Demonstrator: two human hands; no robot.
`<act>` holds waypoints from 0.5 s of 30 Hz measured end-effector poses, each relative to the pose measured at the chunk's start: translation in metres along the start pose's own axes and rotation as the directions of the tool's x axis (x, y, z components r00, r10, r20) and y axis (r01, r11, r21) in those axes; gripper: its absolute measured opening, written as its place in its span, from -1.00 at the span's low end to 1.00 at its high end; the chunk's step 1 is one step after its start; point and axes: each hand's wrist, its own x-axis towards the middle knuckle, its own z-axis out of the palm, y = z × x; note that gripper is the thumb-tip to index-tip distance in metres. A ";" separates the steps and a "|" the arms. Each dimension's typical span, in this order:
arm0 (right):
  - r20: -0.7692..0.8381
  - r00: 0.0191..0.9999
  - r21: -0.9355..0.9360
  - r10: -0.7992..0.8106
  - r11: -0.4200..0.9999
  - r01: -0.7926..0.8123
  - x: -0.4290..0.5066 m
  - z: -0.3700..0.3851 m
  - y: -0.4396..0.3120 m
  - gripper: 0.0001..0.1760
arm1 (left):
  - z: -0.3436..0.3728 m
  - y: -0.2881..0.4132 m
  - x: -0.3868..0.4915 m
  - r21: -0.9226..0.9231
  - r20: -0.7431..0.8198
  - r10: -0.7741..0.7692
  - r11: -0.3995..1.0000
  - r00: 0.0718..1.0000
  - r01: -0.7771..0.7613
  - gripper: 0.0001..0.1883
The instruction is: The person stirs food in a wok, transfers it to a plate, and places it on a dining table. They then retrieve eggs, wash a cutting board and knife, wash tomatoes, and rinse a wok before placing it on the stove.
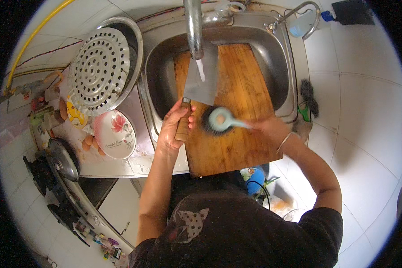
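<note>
My left hand (177, 123) grips the wooden handle of a cleaver (203, 78), its broad blade under the tap (194, 30), from which water runs onto the steel. In my right hand (268, 132), somewhat blurred, is the pale green handle of a round scrubbing brush (220, 120) with dark bristles. The brush is just right of the cleaver's handle, over a wooden cutting board (238, 144). That board lies at a slant across the stainless steel sink (271, 63), its near end reaching past the counter's front edge.
Left of the sink stand a metal basin (139, 40) with a perforated steamer plate (98, 70), a flowered dish (115, 134) and several eggs (87, 142). A pot lid (63, 159) lies farther left. Dark scrubbers (308, 92) and a second, curved tap (313, 23) are at the right.
</note>
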 end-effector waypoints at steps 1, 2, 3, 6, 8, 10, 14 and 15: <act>-0.029 0.997 0.024 -0.074 0.997 0.075 -0.012 0.014 0.002 -0.73 | 0.000 0.002 0.000 0.039 0.006 0.026 0.999 1.000 -0.027 -0.53; 0.003 0.990 -0.121 -0.138 0.983 0.137 0.000 0.010 0.017 -0.68 | 0.000 0.007 -0.001 0.122 -0.064 0.064 0.991 0.996 -0.056 -0.53; 0.068 0.988 -0.298 -0.136 0.943 0.150 0.000 0.016 0.023 -0.61 | -0.001 0.012 -0.004 0.165 -0.049 0.085 0.983 0.995 -0.076 -0.54; 0.141 0.973 -0.458 -0.181 0.860 0.226 -0.016 0.001 0.027 -0.77 | -0.005 0.030 -0.012 0.213 0.007 0.135 0.968 0.991 -0.133 -0.56; 0.183 0.927 -0.315 -0.327 0.874 0.370 -0.020 0.007 0.009 -0.63 | -0.006 0.037 -0.014 0.253 -0.025 0.153 0.957 0.988 -0.142 -0.54; 0.288 0.733 -0.204 -0.616 0.709 0.676 -0.016 0.031 -0.022 -0.62 | -0.004 0.039 -0.014 0.293 -0.024 0.183 0.941 0.983 -0.168 -0.51; 0.024 0.983 -0.099 -0.181 0.978 0.183 0.092 0.051 -0.025 -0.77 | -0.001 0.034 -0.017 0.277 -0.012 0.196 0.943 0.980 -0.185 -0.52; 0.031 0.993 -0.155 -0.117 0.980 0.121 0.101 0.050 -0.016 -0.77 | -0.001 0.033 -0.019 0.274 -0.032 0.181 0.947 0.983 -0.165 -0.52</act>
